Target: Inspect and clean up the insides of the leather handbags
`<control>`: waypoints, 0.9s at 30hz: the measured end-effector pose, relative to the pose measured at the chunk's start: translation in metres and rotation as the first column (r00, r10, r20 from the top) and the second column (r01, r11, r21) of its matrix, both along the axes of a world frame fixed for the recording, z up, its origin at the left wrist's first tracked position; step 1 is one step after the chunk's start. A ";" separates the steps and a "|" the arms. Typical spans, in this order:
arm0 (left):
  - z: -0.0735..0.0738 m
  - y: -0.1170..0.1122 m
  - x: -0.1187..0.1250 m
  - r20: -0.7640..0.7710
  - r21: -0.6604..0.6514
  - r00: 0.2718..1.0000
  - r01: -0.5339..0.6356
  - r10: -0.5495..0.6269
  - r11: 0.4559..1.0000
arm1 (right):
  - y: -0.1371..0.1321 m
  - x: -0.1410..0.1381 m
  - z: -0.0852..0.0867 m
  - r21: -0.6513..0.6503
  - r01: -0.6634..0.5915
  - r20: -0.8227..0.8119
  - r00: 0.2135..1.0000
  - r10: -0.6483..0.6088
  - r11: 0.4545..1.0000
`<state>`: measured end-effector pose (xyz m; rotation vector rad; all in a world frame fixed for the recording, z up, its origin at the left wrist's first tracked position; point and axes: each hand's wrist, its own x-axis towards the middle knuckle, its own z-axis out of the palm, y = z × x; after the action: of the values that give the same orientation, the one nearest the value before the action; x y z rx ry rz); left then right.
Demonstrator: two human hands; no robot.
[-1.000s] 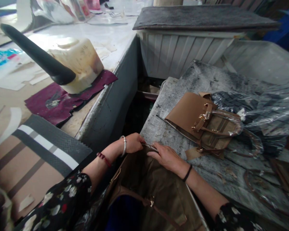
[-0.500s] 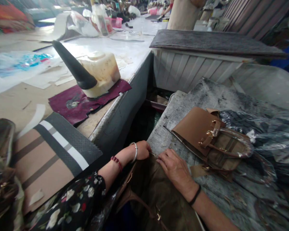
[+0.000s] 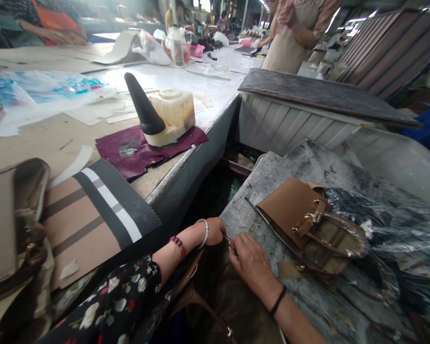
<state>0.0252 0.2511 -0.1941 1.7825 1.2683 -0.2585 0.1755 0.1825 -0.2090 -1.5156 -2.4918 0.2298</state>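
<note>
A dark olive-brown handbag (image 3: 232, 291) with tan leather straps lies low in front of me, its far edge between my two hands. My left hand (image 3: 214, 231), with a silver bangle and a red bead bracelet at the wrist, is closed at the far left corner of that edge. Just to its right, my right hand (image 3: 250, 258) has its fingers curled in on the same edge. The fingertips of both are mostly hidden. A second handbag (image 3: 292, 208), brown with a flap and wrapped handles, rests on the grey board (image 3: 236, 210) to the right.
Left on the worktable (image 3: 179, 172), a plastic glue bottle (image 3: 182, 112) with a black handle-like piece stands on maroon leather (image 3: 125, 150). Nearer lie a striped panel (image 3: 89, 210) and another bag (image 3: 7, 229). Clear plastic (image 3: 397, 229) covers the far right. An aproned person (image 3: 290, 38) stands behind.
My view has tilted up and shifted left, so more of the room shows. The right fingers, spread flatter before, are now more curled at the bag's edge. The left hand keeps its place.
</note>
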 end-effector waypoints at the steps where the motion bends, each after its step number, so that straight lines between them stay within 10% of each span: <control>1: 0.000 -0.001 0.000 0.007 0.002 1.000 0.000 0.000 1.000 | -0.001 0.000 0.001 0.008 -0.018 0.004 1.000 0.018 1.000; 27: 0.000 -0.007 0.007 -0.005 0.011 0.999 -0.035 0.035 0.999 | -0.014 0.006 -0.009 0.001 0.120 -0.164 0.979 -0.118 0.993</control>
<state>0.0318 0.2439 -0.1944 1.7683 1.3052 -0.2373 0.1817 0.1683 -0.2177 -1.5672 -2.2639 0.3066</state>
